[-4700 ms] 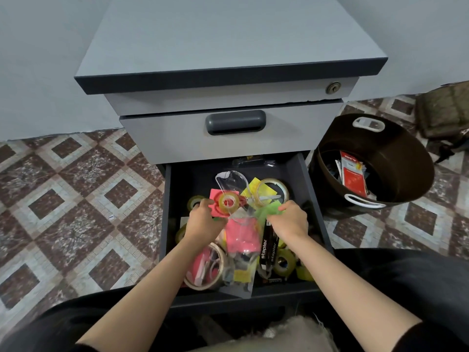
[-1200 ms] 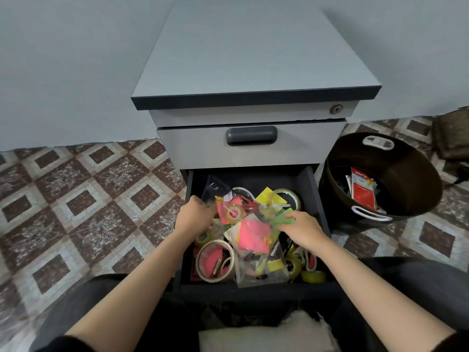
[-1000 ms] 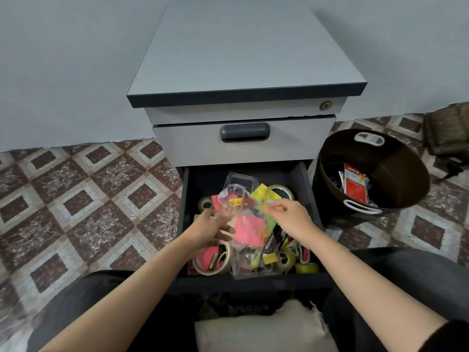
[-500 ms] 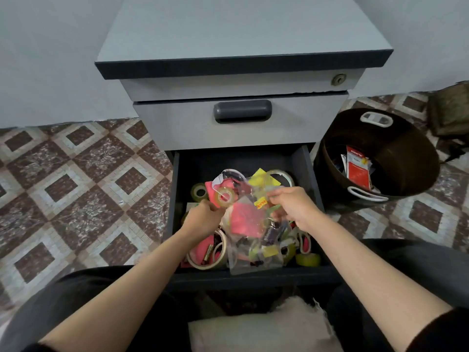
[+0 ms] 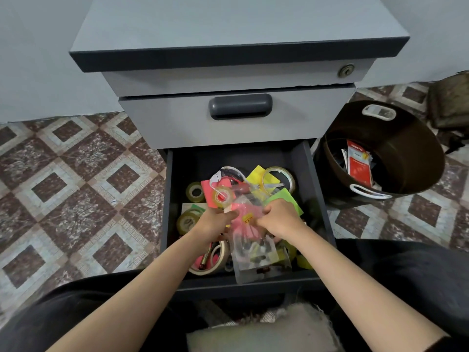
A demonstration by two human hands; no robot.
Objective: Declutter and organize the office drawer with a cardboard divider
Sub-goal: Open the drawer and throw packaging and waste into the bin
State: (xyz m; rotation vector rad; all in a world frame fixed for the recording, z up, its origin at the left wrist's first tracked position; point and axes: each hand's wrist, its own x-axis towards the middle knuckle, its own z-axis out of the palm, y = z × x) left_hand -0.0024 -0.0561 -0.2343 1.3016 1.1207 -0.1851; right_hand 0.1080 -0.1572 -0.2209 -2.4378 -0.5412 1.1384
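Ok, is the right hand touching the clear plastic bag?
Touching: the head view shows the right hand pinching the top of the clear plastic bag.

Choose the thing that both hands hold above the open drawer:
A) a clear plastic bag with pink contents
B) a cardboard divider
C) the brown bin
A: the left hand and the right hand both grip the top of the clear plastic bag over the drawer.

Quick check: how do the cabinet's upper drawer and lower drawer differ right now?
The upper drawer is shut; the lower drawer is pulled out. The upper drawer's contents are hidden; the lower drawer shows tape rolls, sticky notes and a clear plastic bag that the left hand and right hand grip. Both belong to the same grey cabinet.
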